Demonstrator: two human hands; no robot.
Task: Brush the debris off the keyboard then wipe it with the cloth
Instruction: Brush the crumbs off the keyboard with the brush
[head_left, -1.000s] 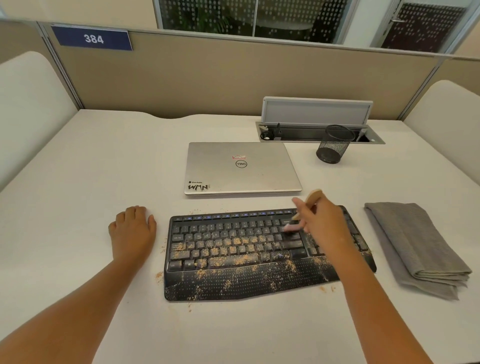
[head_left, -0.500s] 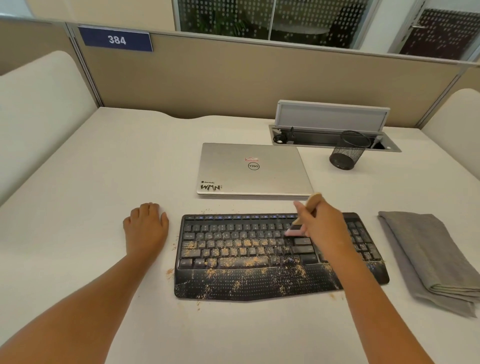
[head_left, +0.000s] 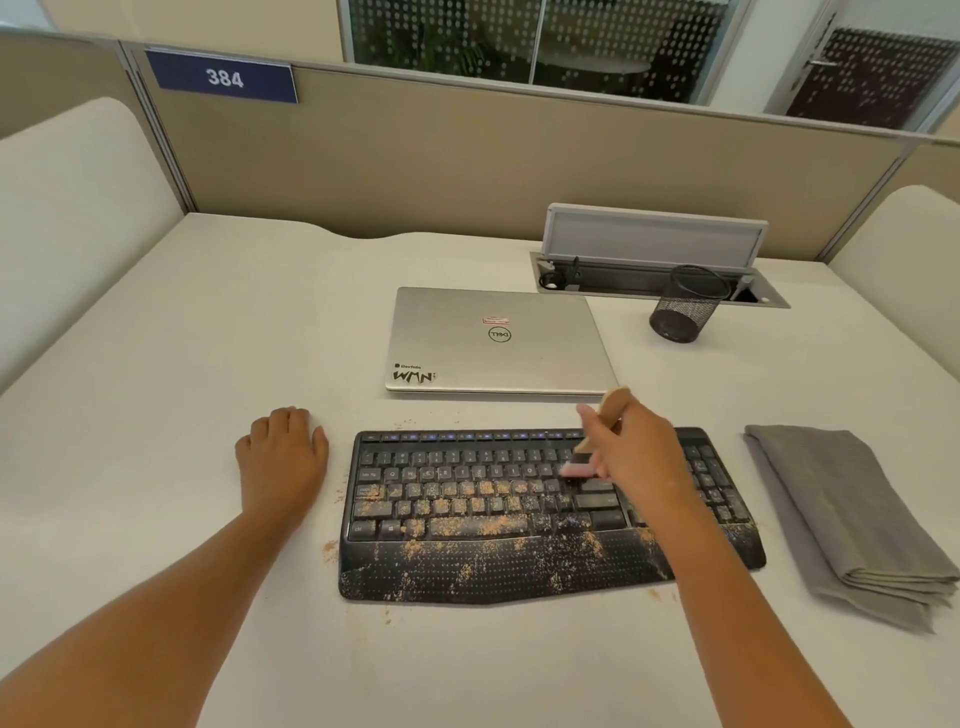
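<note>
A black keyboard (head_left: 467, 519) with a palm rest lies on the white desk, strewn with tan crumbs over its lower key rows and palm rest. My right hand (head_left: 639, 457) grips a small wooden-handled brush (head_left: 597, 436), its pink bristle end touching the keys right of the keyboard's middle. My left hand (head_left: 283, 457) rests flat on the desk just left of the keyboard, holding nothing. A folded grey cloth (head_left: 852, 519) lies to the right of the keyboard.
A closed silver laptop (head_left: 498, 343) sits just behind the keyboard. Further back right stand a black mesh pen cup (head_left: 685, 306) and an open cable hatch (head_left: 654, 260). A few crumbs (head_left: 330, 548) lie on the desk (head_left: 182, 389) by the keyboard's left edge. Partition walls enclose the desk.
The brush has moved slightly along the upper key rows under my right hand. My left hand stays flat beside the keyboard. The camera view shifted a little to the left.
</note>
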